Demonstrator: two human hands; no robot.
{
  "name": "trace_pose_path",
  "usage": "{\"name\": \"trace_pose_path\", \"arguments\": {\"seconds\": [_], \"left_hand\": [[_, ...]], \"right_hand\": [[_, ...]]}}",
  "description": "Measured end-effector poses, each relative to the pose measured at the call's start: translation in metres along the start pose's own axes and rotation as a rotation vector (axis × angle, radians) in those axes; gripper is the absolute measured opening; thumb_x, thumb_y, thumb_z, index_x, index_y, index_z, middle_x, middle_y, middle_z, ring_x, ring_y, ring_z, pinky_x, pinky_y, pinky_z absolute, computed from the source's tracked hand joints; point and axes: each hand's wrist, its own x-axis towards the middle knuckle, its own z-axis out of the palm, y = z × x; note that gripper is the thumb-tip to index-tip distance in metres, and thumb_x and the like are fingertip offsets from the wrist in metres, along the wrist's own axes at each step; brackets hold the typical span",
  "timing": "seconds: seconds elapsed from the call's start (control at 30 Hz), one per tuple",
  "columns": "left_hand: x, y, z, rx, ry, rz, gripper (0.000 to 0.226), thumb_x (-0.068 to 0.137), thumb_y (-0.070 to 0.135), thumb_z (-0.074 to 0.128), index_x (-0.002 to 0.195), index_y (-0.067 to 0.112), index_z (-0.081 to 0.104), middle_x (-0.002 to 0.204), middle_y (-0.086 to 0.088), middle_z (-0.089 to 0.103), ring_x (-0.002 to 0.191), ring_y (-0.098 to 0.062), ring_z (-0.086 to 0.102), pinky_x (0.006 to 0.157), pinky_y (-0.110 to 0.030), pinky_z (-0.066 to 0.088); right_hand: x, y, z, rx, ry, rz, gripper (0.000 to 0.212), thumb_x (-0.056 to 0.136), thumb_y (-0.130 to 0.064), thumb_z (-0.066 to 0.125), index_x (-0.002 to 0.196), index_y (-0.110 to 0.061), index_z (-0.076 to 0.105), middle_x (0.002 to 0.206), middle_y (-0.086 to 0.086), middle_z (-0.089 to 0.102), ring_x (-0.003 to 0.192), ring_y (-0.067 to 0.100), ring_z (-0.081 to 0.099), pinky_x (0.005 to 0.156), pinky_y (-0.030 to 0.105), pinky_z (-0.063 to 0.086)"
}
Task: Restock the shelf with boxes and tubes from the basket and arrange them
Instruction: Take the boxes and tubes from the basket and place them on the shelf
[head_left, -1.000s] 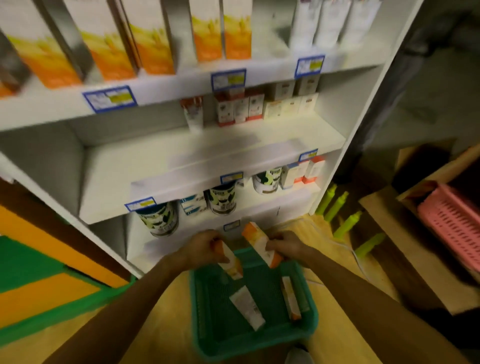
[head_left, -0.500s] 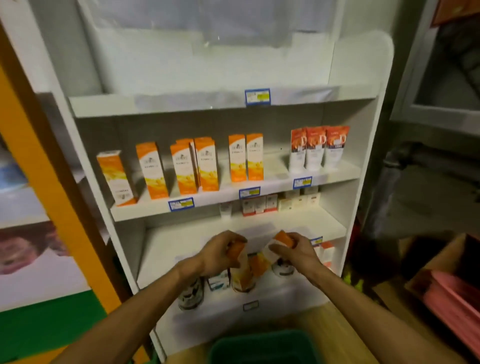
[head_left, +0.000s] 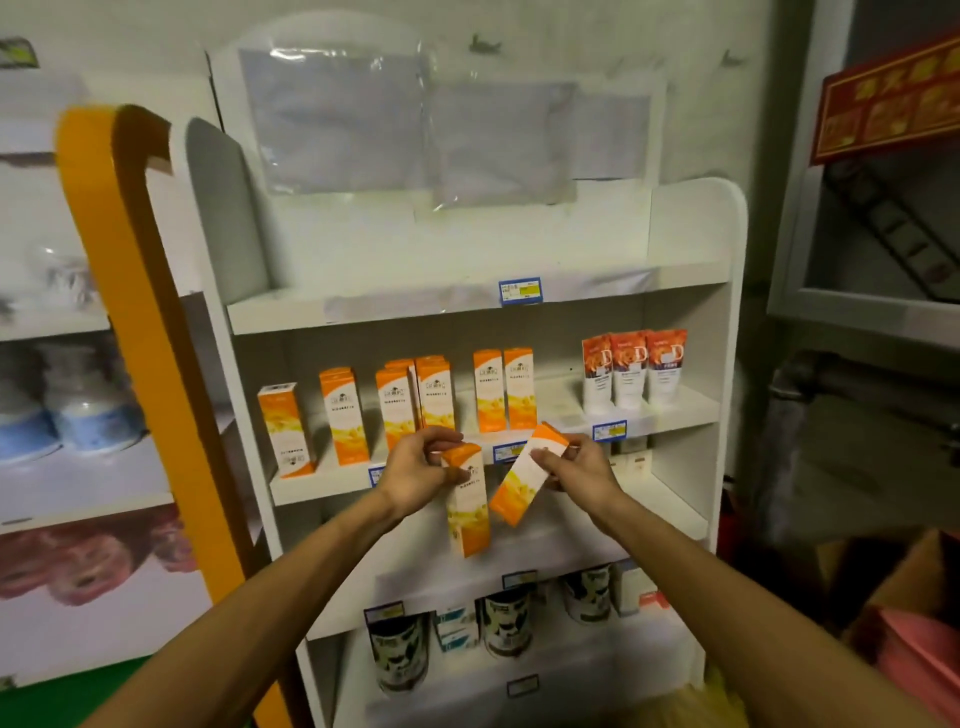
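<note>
Shelf edge (head_left: 524, 449) behind held boxes (head_left: 467, 499)

White shelf (head_left: 685, 291) unit, several tiers.
Middle tier: upright orange boxes (head_left: 436, 395) left and centre, three tubes (head_left: 631, 366) at right. Low tier: dark cans (head_left: 506, 618) standing in a row.

Boxes (head_left: 415, 400) stand left of tubes (head_left: 631, 366) on one shelf (head_left: 675, 413), cans (head_left: 506, 621) below

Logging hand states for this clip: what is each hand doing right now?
Left hand: grips an upright orange box.
Right hand: grips a tilted orange box.
</note>
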Motion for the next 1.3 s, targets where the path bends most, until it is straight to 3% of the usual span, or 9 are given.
{"name": "trace_pose_path", "arguments": {"seconds": [0.07, 0.2, 0.3, 0.47, 0.9, 0.97, 1.07, 1.3], "left_hand": [[0.004, 0.009, 0.004, -0.012, 0.056, -0.002, 0.051, 0.072, -0.004, 0.083, 0.118, 0.01, 0.066, 0.111, -0.004, 0.068, 0.105, -0.021, 0.067, 0.089, -0.032, 0.058], [0.021, 0.028, 0.013, -0.002, 0.162, 0.031, 0.049, 0.076, 0.0, 0.082, 0.119, 0.015, 0.065, 0.115, -0.002, 0.065, 0.108, -0.02, 0.062, 0.093, -0.036, 0.057], [0.041, 0.041, 0.019, 0.052, 0.186, 0.103, 0.048, 0.08, -0.002, 0.077, 0.123, 0.017, 0.063, 0.124, -0.003, 0.063, 0.117, -0.021, 0.06, 0.097, -0.042, 0.056], [0.074, 0.056, 0.022, 0.165, 0.148, 0.187, 0.048, 0.087, -0.005, 0.067, 0.129, 0.016, 0.059, 0.13, -0.004, 0.061, 0.121, -0.02, 0.058, 0.099, -0.038, 0.054], [0.114, 0.052, 0.031, 0.311, 0.105, 0.24, 0.047, 0.088, -0.007, 0.062, 0.128, 0.017, 0.058, 0.131, -0.005, 0.059, 0.123, -0.02, 0.056, 0.098, -0.033, 0.053], [0.116, 0.051, 0.032, 0.325, 0.113, 0.239, 0.048, 0.088, -0.007, 0.061, 0.128, 0.017, 0.058, 0.131, -0.005, 0.06, 0.122, -0.02, 0.057, 0.098, -0.034, 0.053], [0.117, 0.053, 0.033, 0.364, 0.115, 0.26, 0.048, 0.088, -0.006, 0.062, 0.13, 0.016, 0.057, 0.13, -0.005, 0.06, 0.121, -0.02, 0.058, 0.098, -0.033, 0.053], [0.122, 0.052, 0.032, 0.602, 0.131, 0.345, 0.044, 0.091, 0.006, 0.064, 0.132, 0.017, 0.054, 0.129, -0.005, 0.062, 0.12, -0.02, 0.058, 0.102, -0.036, 0.052]], "right_hand": [[0.011, -0.009, -0.005, -0.033, 0.023, 0.001, 0.043, 0.088, -0.015, 0.074, 0.121, -0.008, 0.048, 0.114, 0.012, 0.067, 0.101, 0.027, 0.068, 0.075, 0.044, 0.06], [0.035, -0.033, -0.013, -0.219, 0.11, -0.082, 0.045, 0.084, -0.019, 0.078, 0.119, -0.015, 0.05, 0.112, 0.004, 0.064, 0.105, 0.022, 0.064, 0.092, 0.043, 0.056], [0.056, -0.048, -0.016, -0.261, 0.114, -0.116, 0.05, 0.081, -0.019, 0.081, 0.122, -0.016, 0.053, 0.109, -0.001, 0.061, 0.105, 0.02, 0.063, 0.093, 0.038, 0.055], [0.087, -0.058, -0.016, -0.299, 0.078, -0.191, 0.052, 0.08, -0.013, 0.081, 0.126, -0.013, 0.055, 0.12, 0.003, 0.063, 0.11, 0.022, 0.064, 0.092, 0.039, 0.057], [0.118, -0.053, -0.013, -0.19, 0.0, -0.204, 0.055, 0.088, -0.01, 0.072, 0.138, -0.016, 0.049, 0.125, 0.008, 0.065, 0.106, 0.021, 0.068, 0.068, 0.02, 0.056], [0.12, -0.054, -0.011, -0.177, -0.004, -0.201, 0.055, 0.088, -0.009, 0.073, 0.137, -0.017, 0.05, 0.125, 0.007, 0.065, 0.105, 0.02, 0.067, 0.07, 0.022, 0.057], [0.125, -0.053, -0.005, -0.174, -0.006, -0.217, 0.055, 0.086, -0.008, 0.074, 0.135, -0.017, 0.051, 0.128, 0.008, 0.064, 0.109, 0.022, 0.066, 0.084, 0.036, 0.06], [0.138, -0.046, 0.014, -0.169, 0.028, -0.24, 0.054, 0.086, -0.012, 0.075, 0.134, -0.018, 0.052, 0.131, 0.005, 0.062, 0.115, 0.022, 0.063, 0.092, 0.042, 0.057]]}}
